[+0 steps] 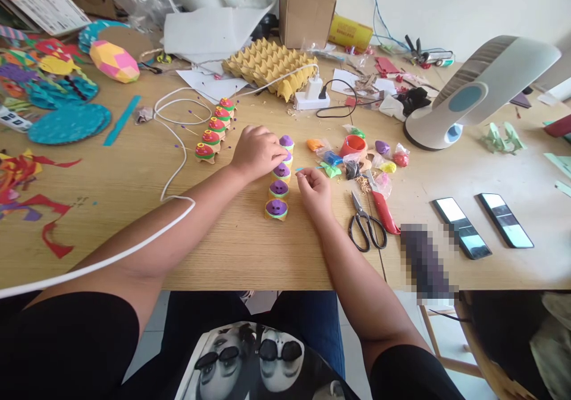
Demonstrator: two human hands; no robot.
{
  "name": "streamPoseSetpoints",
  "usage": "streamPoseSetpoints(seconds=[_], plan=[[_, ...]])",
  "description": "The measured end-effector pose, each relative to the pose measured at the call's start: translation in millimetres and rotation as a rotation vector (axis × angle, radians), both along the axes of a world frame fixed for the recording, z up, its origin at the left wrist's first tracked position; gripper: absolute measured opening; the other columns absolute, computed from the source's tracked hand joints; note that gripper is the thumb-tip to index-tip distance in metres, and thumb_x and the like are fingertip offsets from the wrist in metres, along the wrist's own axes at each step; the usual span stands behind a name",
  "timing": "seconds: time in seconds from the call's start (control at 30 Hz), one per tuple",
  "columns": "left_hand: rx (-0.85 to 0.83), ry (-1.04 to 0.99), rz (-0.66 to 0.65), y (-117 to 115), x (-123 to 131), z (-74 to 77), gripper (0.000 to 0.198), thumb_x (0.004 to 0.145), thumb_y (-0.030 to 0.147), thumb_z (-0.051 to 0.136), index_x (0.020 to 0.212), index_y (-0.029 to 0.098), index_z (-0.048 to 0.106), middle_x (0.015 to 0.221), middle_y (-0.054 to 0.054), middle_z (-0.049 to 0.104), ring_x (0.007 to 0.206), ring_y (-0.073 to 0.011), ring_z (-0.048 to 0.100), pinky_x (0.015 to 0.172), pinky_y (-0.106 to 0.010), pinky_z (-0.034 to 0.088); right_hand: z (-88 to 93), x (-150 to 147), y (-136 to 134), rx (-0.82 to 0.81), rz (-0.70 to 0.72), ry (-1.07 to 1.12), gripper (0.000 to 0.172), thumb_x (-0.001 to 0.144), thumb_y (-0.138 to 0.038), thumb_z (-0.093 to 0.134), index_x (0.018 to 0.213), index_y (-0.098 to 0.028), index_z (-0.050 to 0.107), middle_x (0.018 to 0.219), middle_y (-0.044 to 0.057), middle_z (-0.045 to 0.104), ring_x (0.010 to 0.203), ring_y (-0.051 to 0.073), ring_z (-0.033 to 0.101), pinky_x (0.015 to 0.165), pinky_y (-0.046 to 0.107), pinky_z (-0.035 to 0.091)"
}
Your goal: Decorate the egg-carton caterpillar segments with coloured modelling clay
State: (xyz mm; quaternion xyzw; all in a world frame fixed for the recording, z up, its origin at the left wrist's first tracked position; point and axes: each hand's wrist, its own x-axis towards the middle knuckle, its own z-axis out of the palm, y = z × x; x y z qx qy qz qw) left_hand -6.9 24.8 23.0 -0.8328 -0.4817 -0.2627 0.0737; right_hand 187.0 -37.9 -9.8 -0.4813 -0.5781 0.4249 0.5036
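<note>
A strip of egg-carton cups, topped with purple clay and small dotted faces, stands in a line running away from me. My left hand reaches in from its left side, fingers curled, the fingertips gripping a cup near the far end and partly covering it. Just right of the strip, my right hand is closed in a pinch. Whatever lies between its fingertips is too small to name. Further left is a second egg-carton strip with red and green tops and thin pin-like sticks poking out of its sides.
Clay packets, an orange-red ring, black-handled scissors and a red-handled cutter lie to the right. Beyond are a white lamp-like device and two phones. A white cable crosses over my left arm. An egg tray sits behind.
</note>
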Motion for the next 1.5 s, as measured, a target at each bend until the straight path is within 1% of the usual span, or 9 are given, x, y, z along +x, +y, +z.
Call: streamPoseSetpoints(seconds=[0.2,0.47,0.53,0.73,0.87,1.1,1.2,1.33,1.5], plan=[[-0.027,-0.069,0.026,0.0,2.6,-0.7,0.015,0.088,0.036,0.068,0.087,0.03,0.081,0.09,-0.004,0.076,0.097,-0.0279,0.062,0.089,-0.046,0.04,1.5,0.1,0.0,-0.008,-0.001,-0.005,0.014,0.087,-0.032,0.059,0.083,-0.02,0.062,0.057,-0.006,0.04,0.054,0.011,0.036,0.054,0.027,0.028],[-0.204,-0.531,0.105,2.1,1.3,-2.8,0.016,0.083,0.032,0.068,0.086,0.023,0.082,0.09,-0.003,0.079,0.088,-0.0223,0.069,0.085,-0.035,0.051,2.6,0.3,0.0,-0.016,-0.02,-0.033,0.017,0.087,-0.036,0.06,0.082,-0.02,0.063,0.058,-0.005,0.04,0.055,0.012,0.036,0.055,0.027,0.028],[-0.251,-0.595,0.118,0.9,-0.2,-2.6,0.016,0.082,0.032,0.068,0.086,0.022,0.081,0.091,-0.003,0.08,0.087,-0.0215,0.069,0.082,-0.032,0.052,3.2,0.2,0.0,-0.021,-0.019,-0.036,0.017,0.087,-0.037,0.06,0.082,-0.02,0.062,0.059,-0.005,0.04,0.056,0.012,0.036,0.055,0.027,0.029],[-0.244,-0.496,0.04,0.3,1.1,-1.9,0.013,0.079,0.031,0.073,0.088,0.024,0.079,0.093,-0.003,0.078,0.094,-0.0235,0.068,0.092,-0.037,0.05,3.8,0.2,-0.6,-0.031,-0.012,-0.016,0.017,0.086,-0.037,0.061,0.081,-0.021,0.061,0.057,-0.006,0.039,0.055,0.011,0.035,0.055,0.027,0.028],[-0.23,-0.427,0.055,3.3,5.8,-2.7,0.016,0.077,0.031,0.075,0.092,0.024,0.078,0.095,-0.003,0.076,0.097,-0.0248,0.065,0.094,-0.039,0.048,2.8,0.5,-0.5,-0.03,-0.003,-0.004,0.017,0.086,-0.036,0.06,0.08,-0.02,0.061,0.058,-0.006,0.04,0.054,0.011,0.034,0.054,0.027,0.026],[-0.241,-0.415,0.097,10.2,12.1,-7.7,0.02,0.075,0.031,0.076,0.094,0.023,0.074,0.1,-0.003,0.075,0.1,-0.0247,0.063,0.096,-0.039,0.047,5.8,-0.2,-1.6,-0.036,0.005,0.011,0.016,0.086,-0.034,0.059,0.08,-0.02,0.06,0.058,-0.006,0.038,0.055,0.011,0.033,0.055,0.027,0.027],[-0.233,-0.464,0.103,12.0,12.8,-9.3,0.02,0.073,0.029,0.076,0.092,0.023,0.074,0.1,-0.003,0.075,0.098,-0.0234,0.063,0.096,-0.038,0.048,6.6,-0.6,-1.9,-0.034,0.003,0.011,0.015,0.086,-0.034,0.059,0.08,-0.02,0.06,0.057,-0.006,0.039,0.055,0.011,0.034,0.055,0.027,0.027],[-0.265,-0.646,0.129,8.9,7.0,-10.0,0.014,0.078,0.028,0.069,0.088,0.02,0.072,0.097,-0.003,0.075,0.09,-0.0191,0.064,0.088,-0.033,0.051,5.4,-0.7,-1.6,-0.041,-0.01,-0.011,0.015,0.086,-0.034,0.058,0.082,-0.02,0.062,0.058,-0.005,0.039,0.055,0.012,0.035,0.054,0.027,0.028],[-0.343,-0.768,0.169,-12.8,-3.9,-9.5,0.015,0.081,0.029,0.065,0.091,0.019,0.072,0.096,-0.003,0.075,0.085,-0.0158,0.063,0.083,-0.03,0.052,5.6,0.5,-1.2,-0.023,-0.013,-0.035,0.016,0.087,-0.035,0.059,0.081,-0.02,0.061,0.06,-0.005,0.042,0.056,0.012,0.035,0.054,0.027,0.028]])
